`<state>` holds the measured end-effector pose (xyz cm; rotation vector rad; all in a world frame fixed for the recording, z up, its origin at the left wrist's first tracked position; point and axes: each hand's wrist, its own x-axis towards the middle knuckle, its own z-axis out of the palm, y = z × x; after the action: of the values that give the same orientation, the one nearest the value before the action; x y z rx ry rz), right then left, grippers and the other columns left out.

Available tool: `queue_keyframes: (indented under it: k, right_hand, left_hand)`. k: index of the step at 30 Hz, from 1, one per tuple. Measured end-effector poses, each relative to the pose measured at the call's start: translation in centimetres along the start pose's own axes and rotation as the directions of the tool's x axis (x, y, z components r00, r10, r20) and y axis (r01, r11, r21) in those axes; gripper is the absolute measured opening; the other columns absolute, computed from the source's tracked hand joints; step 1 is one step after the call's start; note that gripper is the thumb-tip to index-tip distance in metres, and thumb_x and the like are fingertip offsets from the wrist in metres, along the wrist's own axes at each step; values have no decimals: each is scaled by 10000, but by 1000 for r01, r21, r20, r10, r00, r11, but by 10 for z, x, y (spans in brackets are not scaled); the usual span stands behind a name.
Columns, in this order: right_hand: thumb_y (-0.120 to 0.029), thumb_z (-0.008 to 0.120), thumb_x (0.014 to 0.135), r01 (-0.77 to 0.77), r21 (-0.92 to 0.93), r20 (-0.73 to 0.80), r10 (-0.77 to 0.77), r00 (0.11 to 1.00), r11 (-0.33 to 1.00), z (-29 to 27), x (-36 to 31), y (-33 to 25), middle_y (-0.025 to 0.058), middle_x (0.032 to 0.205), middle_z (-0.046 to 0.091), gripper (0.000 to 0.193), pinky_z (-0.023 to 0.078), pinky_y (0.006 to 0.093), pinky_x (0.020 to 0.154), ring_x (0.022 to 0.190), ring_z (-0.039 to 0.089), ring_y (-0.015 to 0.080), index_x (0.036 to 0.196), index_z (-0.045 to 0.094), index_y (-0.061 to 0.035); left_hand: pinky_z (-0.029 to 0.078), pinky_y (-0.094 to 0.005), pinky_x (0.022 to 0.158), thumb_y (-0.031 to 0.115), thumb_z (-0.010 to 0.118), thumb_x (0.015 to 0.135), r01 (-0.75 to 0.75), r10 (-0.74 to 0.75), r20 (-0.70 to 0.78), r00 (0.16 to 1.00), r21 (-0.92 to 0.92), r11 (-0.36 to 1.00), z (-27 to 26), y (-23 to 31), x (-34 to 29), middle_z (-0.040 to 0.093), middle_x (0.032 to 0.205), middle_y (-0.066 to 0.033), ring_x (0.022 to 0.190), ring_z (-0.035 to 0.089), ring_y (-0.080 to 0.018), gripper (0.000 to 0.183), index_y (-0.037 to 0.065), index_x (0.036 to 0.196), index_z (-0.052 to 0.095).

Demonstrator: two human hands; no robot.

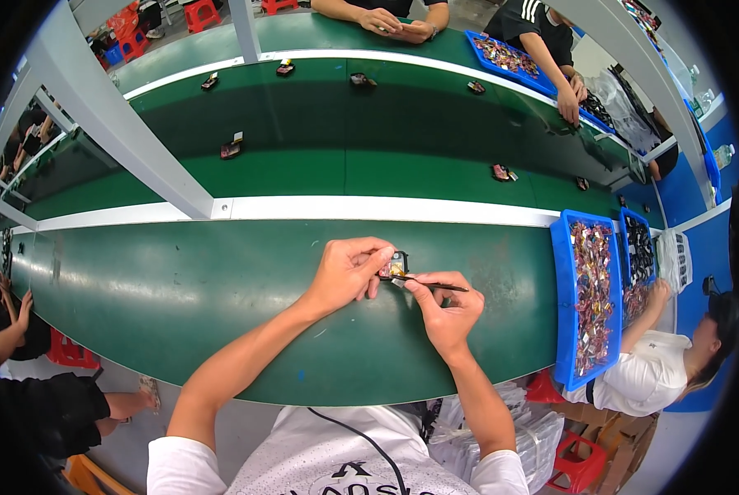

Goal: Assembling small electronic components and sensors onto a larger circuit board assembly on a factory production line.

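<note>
Over the green bench top (221,280), my left hand (346,271) pinches a small black-framed part (401,257) with coloured bits inside, too small to make out fully. My right hand (450,315) grips a thin black tool (448,287), apparently tweezers, between thumb and fingers. Its tip reaches the lower edge of the part, near a small whitish piece. My left fingers cover the part's left side.
A white rail separates my bench from a green conveyor belt (303,169) carrying several small assemblies, one a red-and-black piece (231,149). At right stands a blue tray (564,305) of colourful small parts. A grey post (122,107) rises at left. Co-workers sit around.
</note>
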<state>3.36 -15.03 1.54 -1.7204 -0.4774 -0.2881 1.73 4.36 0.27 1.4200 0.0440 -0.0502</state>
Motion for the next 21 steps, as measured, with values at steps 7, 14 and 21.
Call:
queue_keyframes:
  k: [7,14,21]
  right_hand:
    - [9,852,790,-31,17,-11,31,999,999,0,-1,3,30,821,746,105,278,205,438,468,408,-1,838,758,9]
    - [6,852,789,-80,10,-14,80,997,997,-1,-1,1,13,786,723,107,280,204,440,471,422,-3,842,759,7]
    - [8,852,786,-89,-1,-6,89,996,996,0,-1,-1,1,747,706,116,275,203,434,465,421,-8,841,750,6]
  left_hand:
    - [399,-220,434,119,577,1046,-19,19,-27,999,-2,1000,1,-5,1,686,806,-73,514,563,-81,235,-74,1109,696]
    - [390,-215,473,108,590,1036,-20,22,-48,999,32,999,3,-1,0,680,818,-62,534,512,-61,221,-72,1091,706]
    - [374,-218,474,119,600,1032,-2,7,-58,998,99,995,5,-2,-1,672,791,-41,528,480,-52,218,-57,1088,715]
